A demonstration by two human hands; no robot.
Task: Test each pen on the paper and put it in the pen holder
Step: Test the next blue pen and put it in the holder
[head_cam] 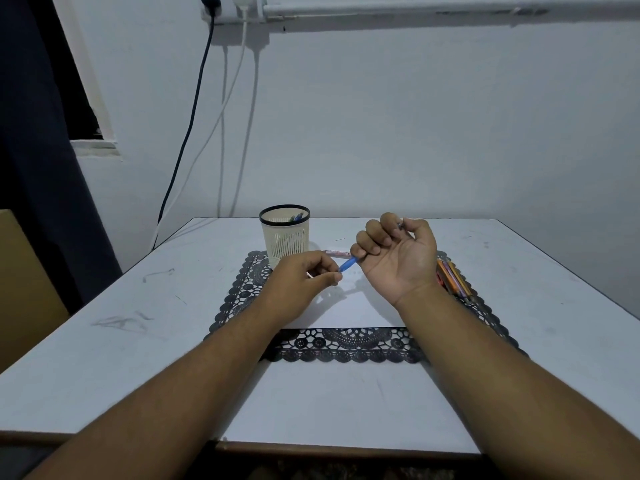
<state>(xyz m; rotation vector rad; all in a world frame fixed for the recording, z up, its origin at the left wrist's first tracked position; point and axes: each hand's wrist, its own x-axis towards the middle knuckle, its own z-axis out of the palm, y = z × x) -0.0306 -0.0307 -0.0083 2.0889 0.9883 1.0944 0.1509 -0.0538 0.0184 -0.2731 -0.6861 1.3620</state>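
Overhead, right hand (394, 258) grips the blue pen (347, 264) palm-up; left hand (304, 275) pinches its cap end

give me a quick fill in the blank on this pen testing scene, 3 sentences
1. The right hand holds a pen whose cap end is ____ in colour.
2. The left hand pinches the pen's ____.
3. The pen holder stands on the ____ corner of the black lace mat.

Missing words: blue; cap; far left
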